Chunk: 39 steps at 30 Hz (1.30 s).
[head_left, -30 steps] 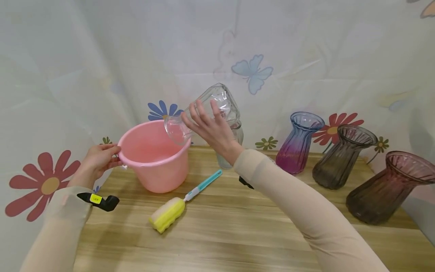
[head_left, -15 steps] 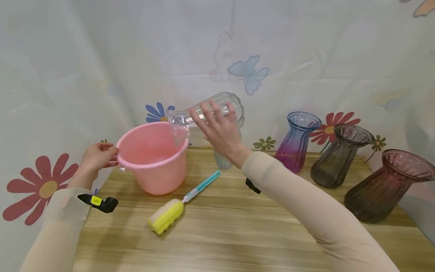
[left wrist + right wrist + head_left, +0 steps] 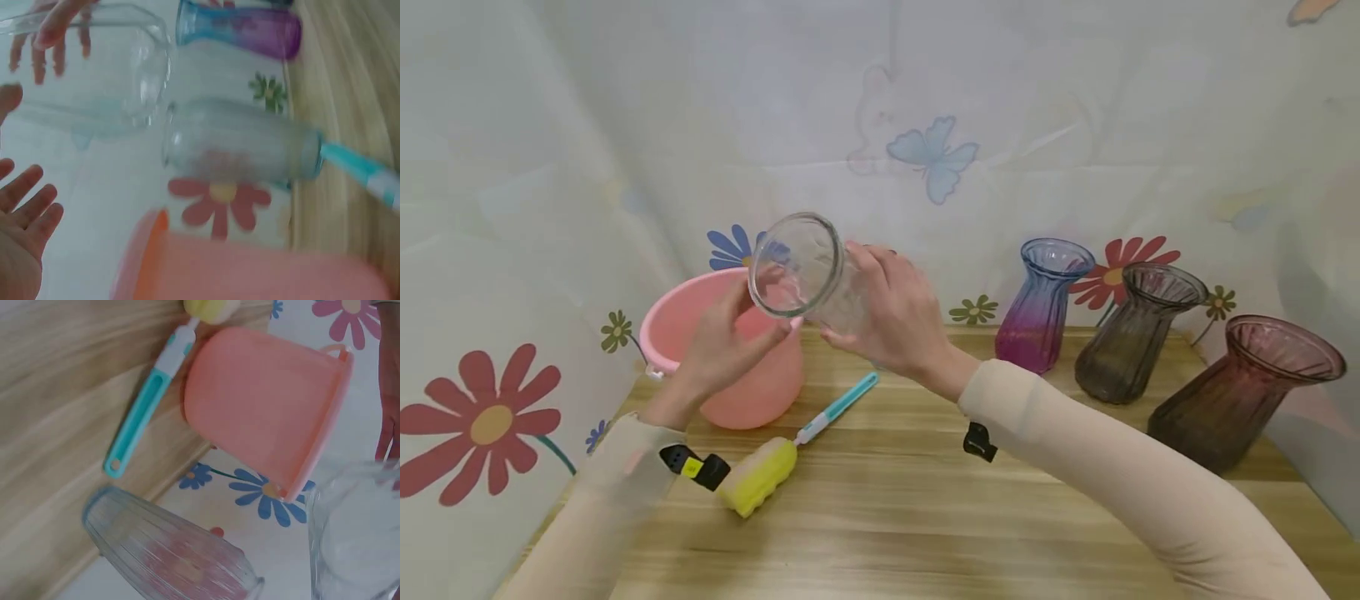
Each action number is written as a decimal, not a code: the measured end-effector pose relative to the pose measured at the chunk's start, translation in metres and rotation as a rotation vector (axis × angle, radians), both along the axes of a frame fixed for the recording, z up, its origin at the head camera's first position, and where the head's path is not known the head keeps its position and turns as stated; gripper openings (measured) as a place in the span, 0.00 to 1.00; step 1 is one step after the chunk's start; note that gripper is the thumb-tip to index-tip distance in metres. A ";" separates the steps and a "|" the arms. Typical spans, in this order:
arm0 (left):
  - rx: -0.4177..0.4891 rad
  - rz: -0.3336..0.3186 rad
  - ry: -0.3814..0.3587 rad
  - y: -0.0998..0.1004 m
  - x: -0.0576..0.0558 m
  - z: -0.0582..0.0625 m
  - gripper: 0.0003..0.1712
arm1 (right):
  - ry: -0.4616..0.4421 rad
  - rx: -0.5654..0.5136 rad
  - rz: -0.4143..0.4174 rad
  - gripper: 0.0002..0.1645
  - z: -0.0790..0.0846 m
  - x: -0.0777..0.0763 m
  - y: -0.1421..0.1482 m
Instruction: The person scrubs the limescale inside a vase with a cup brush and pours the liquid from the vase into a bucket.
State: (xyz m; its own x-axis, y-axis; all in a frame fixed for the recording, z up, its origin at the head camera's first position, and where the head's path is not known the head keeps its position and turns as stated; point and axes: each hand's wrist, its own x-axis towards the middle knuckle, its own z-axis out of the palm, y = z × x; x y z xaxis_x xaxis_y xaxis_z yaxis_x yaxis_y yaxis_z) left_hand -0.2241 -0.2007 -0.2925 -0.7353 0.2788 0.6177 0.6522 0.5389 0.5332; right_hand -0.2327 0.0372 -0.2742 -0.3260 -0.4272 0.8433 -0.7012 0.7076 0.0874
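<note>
My right hand (image 3: pixel 906 312) grips a clear glass vase (image 3: pixel 835 271) by its body, in the air over the right side of the pink bucket (image 3: pixel 760 387). The vase's wide mouth is turned towards me. My left hand (image 3: pixel 718 350) is raised in front of the bucket, its fingers partly seen through the vase's mouth. In the left wrist view that left hand (image 3: pixel 22 231) has its fingers spread, apart from the glass. A second clear vase (image 3: pixel 244 140) stands upright on the table, mostly hidden behind my right hand in the head view.
On the wooden table (image 3: pixel 925 517) lies a bottle brush (image 3: pixel 842 404) with a yellow sponge head, in front of the bucket. To the right stand a blue-purple vase (image 3: pixel 1041 308), a grey vase (image 3: pixel 1127 350) and a reddish-brown vase (image 3: pixel 1232 400). A patterned curtain (image 3: pixel 737 125) hangs behind.
My left hand has let go of the bucket's rim and moved right to the vase's mouth. The held vase has swung from tipped over the bucket to facing me.
</note>
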 end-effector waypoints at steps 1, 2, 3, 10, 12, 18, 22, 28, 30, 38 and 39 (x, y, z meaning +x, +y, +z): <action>-0.006 -0.048 -0.025 0.007 0.001 -0.003 0.41 | -0.053 0.000 0.028 0.58 -0.002 0.003 0.001; -0.005 -0.089 -0.061 0.013 0.001 -0.007 0.42 | -0.103 0.001 0.055 0.57 -0.005 0.006 0.003; 0.003 -0.131 -0.103 0.018 0.001 -0.011 0.42 | -0.155 0.006 0.077 0.57 -0.008 0.008 0.005; 0.118 -0.421 -0.324 0.046 -0.002 -0.041 0.46 | -0.471 0.020 0.175 0.53 -0.036 0.013 0.029; 0.138 -0.439 -0.355 0.053 -0.003 -0.051 0.45 | -0.540 0.016 0.187 0.52 -0.045 0.011 0.036; 0.206 -0.379 -0.465 0.076 -0.010 -0.084 0.41 | -0.737 -0.027 0.244 0.55 -0.073 -0.001 0.059; 0.214 -0.366 -0.500 0.092 -0.018 -0.102 0.40 | -0.821 -0.070 0.255 0.55 -0.092 -0.007 0.075; 0.224 -0.410 -0.540 0.115 -0.035 -0.124 0.39 | -0.834 -0.150 0.292 0.54 -0.116 -0.015 0.095; 0.222 -0.401 -0.565 0.122 -0.039 -0.129 0.40 | -0.852 -0.178 0.296 0.53 -0.122 -0.016 0.100; 0.192 -0.393 -0.569 0.144 -0.047 -0.139 0.40 | -0.969 -0.233 0.281 0.52 -0.132 -0.020 0.122; 0.185 -0.391 -0.569 0.147 -0.048 -0.140 0.41 | -0.983 -0.236 0.272 0.51 -0.132 -0.020 0.124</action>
